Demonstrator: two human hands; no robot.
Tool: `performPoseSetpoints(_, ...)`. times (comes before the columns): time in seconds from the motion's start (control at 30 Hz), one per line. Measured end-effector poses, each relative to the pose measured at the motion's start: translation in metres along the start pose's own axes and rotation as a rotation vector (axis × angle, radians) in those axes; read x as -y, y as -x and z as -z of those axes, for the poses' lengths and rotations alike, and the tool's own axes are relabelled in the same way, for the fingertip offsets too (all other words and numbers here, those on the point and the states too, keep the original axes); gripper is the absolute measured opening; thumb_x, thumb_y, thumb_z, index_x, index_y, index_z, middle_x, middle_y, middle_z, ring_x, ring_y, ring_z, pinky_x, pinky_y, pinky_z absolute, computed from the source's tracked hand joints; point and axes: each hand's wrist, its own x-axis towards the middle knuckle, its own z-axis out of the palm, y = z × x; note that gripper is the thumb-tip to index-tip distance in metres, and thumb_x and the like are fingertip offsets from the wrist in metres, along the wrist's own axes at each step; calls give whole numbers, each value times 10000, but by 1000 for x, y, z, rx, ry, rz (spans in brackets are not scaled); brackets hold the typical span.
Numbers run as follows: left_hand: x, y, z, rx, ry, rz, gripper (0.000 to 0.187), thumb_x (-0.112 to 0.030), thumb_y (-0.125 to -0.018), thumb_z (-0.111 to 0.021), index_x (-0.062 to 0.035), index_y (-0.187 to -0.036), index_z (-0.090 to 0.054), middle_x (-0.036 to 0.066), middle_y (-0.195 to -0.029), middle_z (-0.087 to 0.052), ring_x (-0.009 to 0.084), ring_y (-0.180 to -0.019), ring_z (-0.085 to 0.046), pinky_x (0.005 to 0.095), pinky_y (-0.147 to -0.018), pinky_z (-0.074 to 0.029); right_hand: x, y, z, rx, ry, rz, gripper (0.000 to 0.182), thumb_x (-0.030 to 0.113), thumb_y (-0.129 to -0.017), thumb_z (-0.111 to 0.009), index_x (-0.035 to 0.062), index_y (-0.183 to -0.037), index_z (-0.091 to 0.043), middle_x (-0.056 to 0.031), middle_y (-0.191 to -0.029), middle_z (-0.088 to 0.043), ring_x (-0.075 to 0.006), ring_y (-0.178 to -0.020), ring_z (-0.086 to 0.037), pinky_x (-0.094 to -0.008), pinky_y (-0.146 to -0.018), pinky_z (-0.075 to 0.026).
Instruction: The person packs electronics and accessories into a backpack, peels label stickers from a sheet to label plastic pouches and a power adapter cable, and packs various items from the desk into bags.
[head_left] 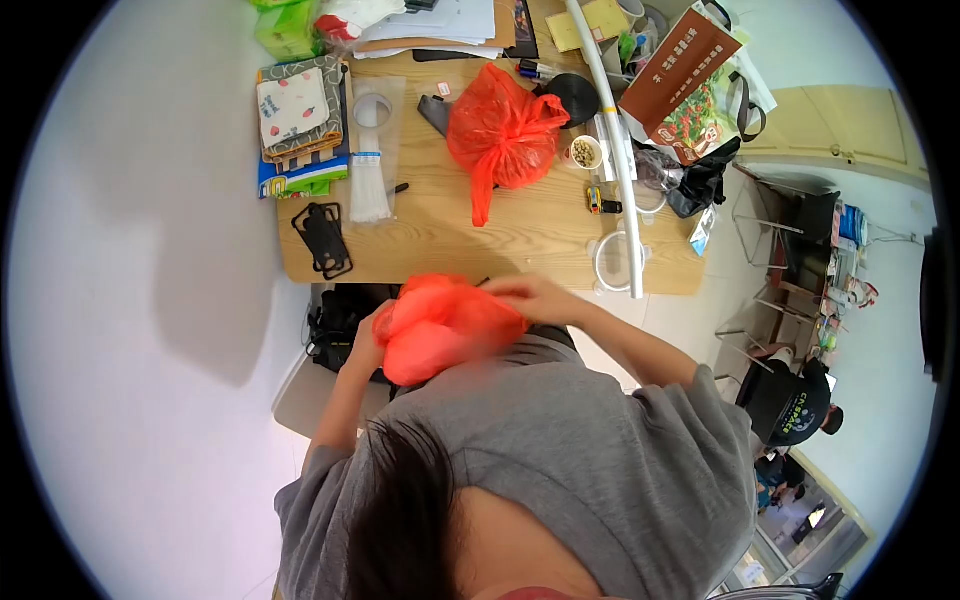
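A red plastic bag (435, 325), puffed out, is held between my hands in front of my lap, just off the table's near edge. My left hand (372, 335) grips its left side, with the fingers partly hidden by the plastic. At the upper right of the bag, my right hand (530, 298) pinches the plastic, slightly smeared by motion. Whatever the bag contains is hidden. On the table beyond lies a second red plastic bag (505, 135), full and gathered at its top.
The wooden table (440, 250) carries a black phone case (323, 240), white cable ties (370, 188), folded cloths (300, 115), a paper cup (583, 153) and a long white tube (620, 170). A shopping bag (690, 90) stands at the right. Another person (795, 405) sits far right.
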Motion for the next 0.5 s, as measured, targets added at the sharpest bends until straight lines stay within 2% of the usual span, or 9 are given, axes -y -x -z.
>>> performPoseSetpoints(0.1,9,17,-3,-3,61,-3,371,-65,-753,-611,-20,-1116,-552,151,-1032,-633,306,-968,-602,315,-826,-467,-39,17,3,-349,404,630,729,427,-771,-673,56,-1331,-392,-118,-1393,-348,-255,-1269,-347,-382,-1029,-302)
performPoseSetpoints(0.17,14,16,-8,-13,-74,-64,378,-78,-730,-618,-35,-1102,-566,137,-996,-636,310,-917,-608,339,-777,-482,-50,2,-20,-132,170,538,798,423,-711,-718,69,-1340,-378,-126,-1416,-305,-269,-1302,-289,-397,-1046,-273)
performPoseSetpoints(0.23,8,11,-17,24,-273,-190,374,-99,-709,-619,-54,-1078,-582,122,-950,-635,309,-854,-609,364,-718,-487,-56,-18,-45,-81,161,555,796,384,-677,-731,74,-1324,-389,-139,-1412,-304,-284,-1302,-281,-402,-1046,-271)
performPoseSetpoints(0.3,-15,3,-27,84,-535,-389,360,-128,-689,-615,-77,-1045,-599,106,-894,-631,305,-780,-606,390,-649,-482,-61,-50,-62,-179,396,680,721,311,-669,-713,68,-1283,-425,-157,-1380,-345,-300,-1269,-325,-397,-1027,-296)
performPoseSetpoints(0.37,-4,5,-43,229,-662,-293,347,-146,-682,-626,-52,-1015,-597,134,-937,-625,310,-818,-607,384,-679,-491,-75,-67,-70,-274,627,781,650,237,-661,-694,63,-1243,-461,-174,-1348,-386,-316,-1236,-369,-391,-1007,-320)
performPoseSetpoints(0.4,2,5,-52,300,-727,-245,343,-154,-678,-631,-39,-1000,-596,148,-958,-622,312,-836,-607,380,-693,-495,-87,-65,-70,-303,644,758,673,203,-642,-690,57,-1252,-445,-180,-1294,-434,-316,-1201,-408,-386,-992,-339)
performPoseSetpoints(0.47,8,2,-74,259,-679,-179,283,-129,-688,-633,-37,-952,-595,147,-925,-613,279,-853,-612,354,-716,-492,-111,-56,-71,-354,676,711,724,134,-604,-681,47,-1271,-415,-191,-1187,-532,-314,-1129,-485,-375,-960,-377)
performPoseSetpoints(0.5,9,6,-87,238,-650,-133,253,-117,-693,-633,-35,-929,-595,147,-908,-609,262,-861,-615,341,-727,-491,-122,-48,-76,-408,621,650,678,141,-623,-673,48,-1249,-431,-190,-1157,-547,-318,-1097,-504,-378,-941,-392)
